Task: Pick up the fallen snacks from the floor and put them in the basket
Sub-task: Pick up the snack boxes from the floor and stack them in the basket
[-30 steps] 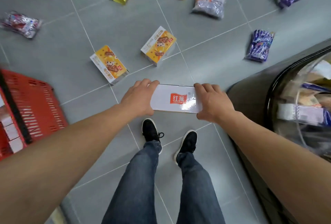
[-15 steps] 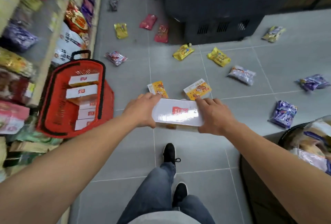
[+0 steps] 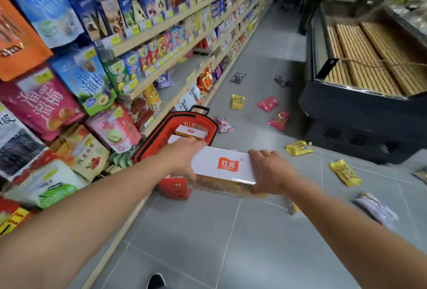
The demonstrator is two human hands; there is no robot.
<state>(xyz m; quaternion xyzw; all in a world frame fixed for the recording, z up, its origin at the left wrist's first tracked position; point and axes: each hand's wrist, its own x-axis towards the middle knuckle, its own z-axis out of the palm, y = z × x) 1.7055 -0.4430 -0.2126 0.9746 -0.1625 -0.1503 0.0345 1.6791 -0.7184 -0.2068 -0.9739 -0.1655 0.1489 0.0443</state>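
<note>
We hold the long white cardboard box with the red logo (image 3: 223, 166) in both grips, left hand (image 3: 182, 158) and right hand (image 3: 269, 171) closed on its ends, the red plastic basket (image 3: 209, 127) just beyond the left grip.

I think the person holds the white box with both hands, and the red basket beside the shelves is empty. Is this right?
Not quite. In the head view, both the left hand and the right hand do hold the white box, but the red basket already holds similar boxes.
</note>
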